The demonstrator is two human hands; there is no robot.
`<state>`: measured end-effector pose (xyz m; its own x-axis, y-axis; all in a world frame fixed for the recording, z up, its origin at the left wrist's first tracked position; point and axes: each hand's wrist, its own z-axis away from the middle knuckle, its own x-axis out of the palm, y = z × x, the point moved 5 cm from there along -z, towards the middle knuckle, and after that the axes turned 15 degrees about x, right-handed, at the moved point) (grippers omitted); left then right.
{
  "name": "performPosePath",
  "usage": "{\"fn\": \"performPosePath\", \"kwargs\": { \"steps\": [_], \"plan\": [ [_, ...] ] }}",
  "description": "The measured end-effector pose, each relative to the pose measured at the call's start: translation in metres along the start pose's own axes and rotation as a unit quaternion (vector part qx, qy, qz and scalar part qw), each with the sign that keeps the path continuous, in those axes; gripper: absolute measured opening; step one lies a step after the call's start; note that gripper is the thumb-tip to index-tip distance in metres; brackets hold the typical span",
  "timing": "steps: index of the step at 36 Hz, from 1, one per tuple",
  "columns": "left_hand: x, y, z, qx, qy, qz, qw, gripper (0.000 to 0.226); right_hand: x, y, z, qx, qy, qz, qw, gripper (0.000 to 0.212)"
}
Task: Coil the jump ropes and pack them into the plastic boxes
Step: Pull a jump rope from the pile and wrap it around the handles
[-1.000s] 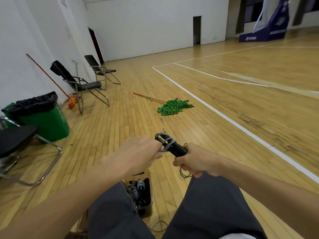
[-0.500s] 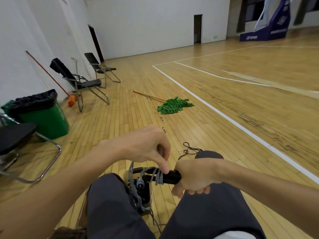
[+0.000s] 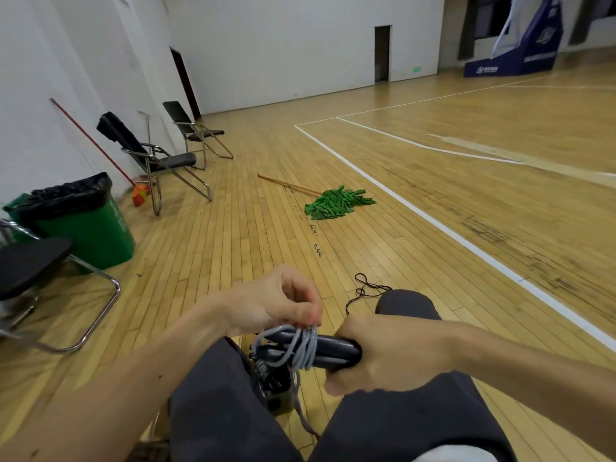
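Wooden gym floor [image 3: 233,261], seated view over both knees. Right hand [image 3: 383,356] grips the two black handles [image 3: 336,353] of the jump rope, fingers curled fully round them. Their long axis runs left to right, free ends toward the left hand [image 3: 276,303]. That hand sits just above the handles, fingertips pinching the grey cord [image 3: 301,346], which is wound in several turns across them — a loose tail drops between the knees. Plastic box [image 3: 278,388] stands on the floor directly below the bundle, between the legs, with what look like other rope handles inside. Judgement: finish the winding, then a straight drop; the tail could snag. Another dark rope [image 3: 366,290] lies loose by the right knee; mop [image 3: 336,203] and green bin [image 3: 90,228] well apart.
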<state>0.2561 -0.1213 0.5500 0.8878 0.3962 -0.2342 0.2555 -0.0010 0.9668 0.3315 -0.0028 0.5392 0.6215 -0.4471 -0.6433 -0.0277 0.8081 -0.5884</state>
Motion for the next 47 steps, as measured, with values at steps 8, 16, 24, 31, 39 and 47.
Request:
{"fn": "performPosePath", "kwargs": {
  "steps": [8, 16, 24, 31, 39, 47],
  "plan": [
    [-0.002, -0.025, 0.005, 0.029, 0.102, 0.15, 0.983, 0.03, -0.004, -0.004, 0.004, -0.079, -0.066, -0.187, 0.977, 0.034],
    [0.022, -0.019, 0.0, -0.044, 0.179, 0.075, 0.98, 0.042, -0.03, 0.008, 0.004, -0.081, 0.003, -0.332, 0.94, 0.025],
    [0.023, -0.026, 0.001, -0.061, 0.196, -0.04, 0.978, 0.039, -0.039, 0.037, -0.012, -0.029, 0.105, -0.383, 0.917, 0.024],
    [0.022, -0.023, 0.002, -0.045, 0.188, -0.181, 0.964, 0.03, -0.039, 0.058, -0.022, 0.009, 0.14, -0.379, 0.915, 0.028],
    [0.034, -0.004, 0.006, -0.068, 0.107, -0.518, 0.846, 0.027, -0.031, 0.067, -0.032, 0.043, 0.137, -0.371, 0.917, 0.027],
    [0.039, 0.024, 0.0, -0.034, -0.017, -0.685, 0.727, 0.034, -0.024, 0.061, -0.031, 0.075, 0.101, -0.298, 0.946, 0.027]
  ]
}}
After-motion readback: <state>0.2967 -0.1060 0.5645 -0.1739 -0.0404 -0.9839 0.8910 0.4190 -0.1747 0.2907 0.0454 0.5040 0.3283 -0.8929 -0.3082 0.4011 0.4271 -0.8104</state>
